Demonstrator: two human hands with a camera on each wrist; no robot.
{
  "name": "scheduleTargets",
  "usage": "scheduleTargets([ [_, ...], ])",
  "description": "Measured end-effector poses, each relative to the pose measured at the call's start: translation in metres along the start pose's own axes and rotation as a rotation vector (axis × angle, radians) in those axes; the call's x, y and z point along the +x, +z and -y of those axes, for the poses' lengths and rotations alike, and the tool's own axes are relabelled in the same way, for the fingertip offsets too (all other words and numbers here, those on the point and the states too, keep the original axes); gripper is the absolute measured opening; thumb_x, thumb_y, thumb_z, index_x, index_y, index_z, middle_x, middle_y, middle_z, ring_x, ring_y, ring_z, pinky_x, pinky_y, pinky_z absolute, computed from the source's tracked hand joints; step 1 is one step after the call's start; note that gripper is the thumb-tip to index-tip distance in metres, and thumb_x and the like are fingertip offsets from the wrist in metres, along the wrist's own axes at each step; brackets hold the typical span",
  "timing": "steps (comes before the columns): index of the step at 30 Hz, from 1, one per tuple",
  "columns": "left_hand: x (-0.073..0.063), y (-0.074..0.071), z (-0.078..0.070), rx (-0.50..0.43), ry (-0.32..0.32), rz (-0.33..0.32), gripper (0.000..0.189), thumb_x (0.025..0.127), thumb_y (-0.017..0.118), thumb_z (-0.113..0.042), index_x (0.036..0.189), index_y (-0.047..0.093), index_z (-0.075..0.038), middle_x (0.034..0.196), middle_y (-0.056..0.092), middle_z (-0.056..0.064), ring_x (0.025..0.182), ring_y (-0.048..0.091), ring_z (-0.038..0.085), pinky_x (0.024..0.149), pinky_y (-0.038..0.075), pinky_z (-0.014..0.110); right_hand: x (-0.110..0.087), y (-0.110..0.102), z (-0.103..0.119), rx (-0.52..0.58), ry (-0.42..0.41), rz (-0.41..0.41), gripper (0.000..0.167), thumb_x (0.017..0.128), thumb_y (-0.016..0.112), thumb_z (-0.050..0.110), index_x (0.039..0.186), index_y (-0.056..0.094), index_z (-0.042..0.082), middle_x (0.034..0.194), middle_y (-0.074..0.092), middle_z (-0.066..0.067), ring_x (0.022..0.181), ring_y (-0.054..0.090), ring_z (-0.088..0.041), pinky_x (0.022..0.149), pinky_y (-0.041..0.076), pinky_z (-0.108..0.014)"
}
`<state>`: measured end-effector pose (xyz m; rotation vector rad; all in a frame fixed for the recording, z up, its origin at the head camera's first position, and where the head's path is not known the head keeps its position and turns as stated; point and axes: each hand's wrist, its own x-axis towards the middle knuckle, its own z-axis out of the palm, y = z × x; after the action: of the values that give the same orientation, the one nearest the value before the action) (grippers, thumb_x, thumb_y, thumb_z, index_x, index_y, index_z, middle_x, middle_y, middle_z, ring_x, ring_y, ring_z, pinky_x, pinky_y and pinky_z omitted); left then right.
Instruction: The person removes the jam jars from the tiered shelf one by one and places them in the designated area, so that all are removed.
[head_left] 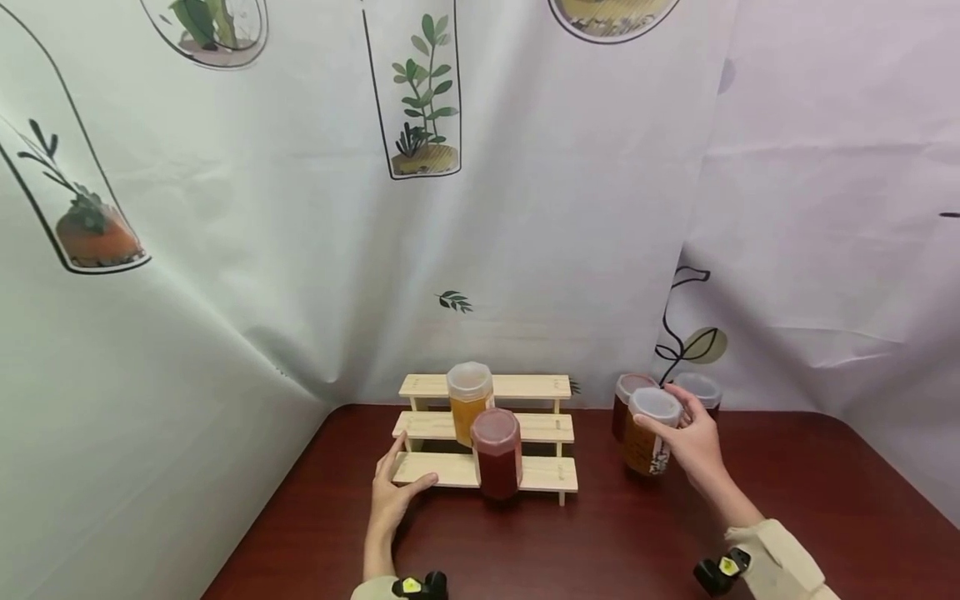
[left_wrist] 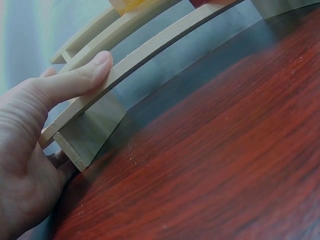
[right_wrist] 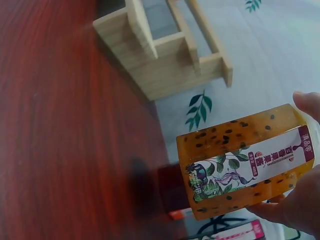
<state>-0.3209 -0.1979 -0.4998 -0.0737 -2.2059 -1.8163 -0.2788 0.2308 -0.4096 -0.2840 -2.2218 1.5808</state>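
Note:
A three-tier wooden display stand [head_left: 442,427] sits on the table, and my left hand [head_left: 390,496] grips its left end. The thumb lies along the front slat in the left wrist view, with the fingers around the end. My right hand [head_left: 697,442] holds a jar of amber, seed-flecked jam [right_wrist: 240,162] by its white lid, thumb and fingers on opposite sides. This jar is tilted and labelled with purple fruit and leaves. On the stand are a yellow jam jar [head_left: 468,408], standing further back, and a dark red jam jar [head_left: 498,458] at the front.
Behind the held jar stand two dark red jars, one at its left [head_left: 621,408] and one partly hidden behind my right hand [head_left: 701,388]. A plant-printed white cloth [head_left: 562,250] hangs behind the dark red wooden table [head_left: 570,550] and along its sides.

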Motion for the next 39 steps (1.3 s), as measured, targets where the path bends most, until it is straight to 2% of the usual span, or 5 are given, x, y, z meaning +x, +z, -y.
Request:
scheduleTargets([
  [5, 0.001, 0.000, 0.002, -0.012, -0.010, 0.001, 0.089, 0.073, 0.085, -0.008, 0.150, 0.041, -0.017, 0.150, 0.034, 0.018, 0.143, 0.028, 0.043, 0.113, 0.021, 0.064, 0.001, 0.004, -0.017, -0.020, 0.024, -0.016, 0.077, 0.083, 0.078, 0.024, 0.147, 0.038, 0.008, 0.148, 0.043, -0.018, 0.112, 0.053, -0.011, 0.070, 0.040, -0.004],
  [9, 0.001, 0.001, 0.002, -0.006, -0.018, 0.001, 0.090, 0.072, 0.085, -0.010, 0.150, 0.041, -0.018, 0.150, 0.035, 0.019, 0.143, 0.028, 0.043, 0.113, 0.021, 0.064, 0.002, 0.009, -0.033, -0.036, 0.051, -0.010, 0.079, 0.082, 0.079, 0.023, 0.146, 0.036, 0.008, 0.137, 0.050, -0.019, 0.088, 0.043, 0.014, 0.071, 0.040, -0.005],
  [13, 0.001, 0.002, 0.002, -0.005, -0.022, -0.001, 0.090, 0.072, 0.086, -0.011, 0.149, 0.042, -0.019, 0.150, 0.035, 0.019, 0.143, 0.027, 0.041, 0.114, 0.020, 0.064, 0.003, 0.012, -0.040, -0.010, 0.048, -0.010, 0.080, 0.082, 0.079, 0.020, 0.147, 0.035, 0.008, 0.136, 0.050, -0.020, 0.084, 0.040, 0.018, 0.071, 0.040, -0.005],
  [30, 0.002, 0.002, 0.000, -0.011, 0.002, -0.008, 0.089, 0.071, 0.086, -0.009, 0.149, 0.043, -0.017, 0.149, 0.036, 0.020, 0.142, 0.027, 0.042, 0.112, 0.020, 0.066, 0.007, 0.006, -0.040, 0.001, 0.043, 0.107, 0.081, 0.086, 0.074, 0.021, 0.149, 0.026, 0.005, 0.139, 0.043, -0.019, 0.089, 0.041, 0.016, 0.076, 0.041, -0.008],
  [39, 0.002, 0.000, 0.001, -0.010, -0.031, -0.003, 0.090, 0.072, 0.086, -0.011, 0.149, 0.042, -0.019, 0.150, 0.034, 0.019, 0.143, 0.025, 0.042, 0.113, 0.019, 0.066, 0.011, -0.001, -0.034, -0.038, 0.063, 0.211, 0.083, 0.090, 0.070, 0.029, 0.152, 0.022, 0.006, 0.144, 0.039, -0.023, 0.120, 0.045, -0.022, 0.080, 0.041, -0.012],
])
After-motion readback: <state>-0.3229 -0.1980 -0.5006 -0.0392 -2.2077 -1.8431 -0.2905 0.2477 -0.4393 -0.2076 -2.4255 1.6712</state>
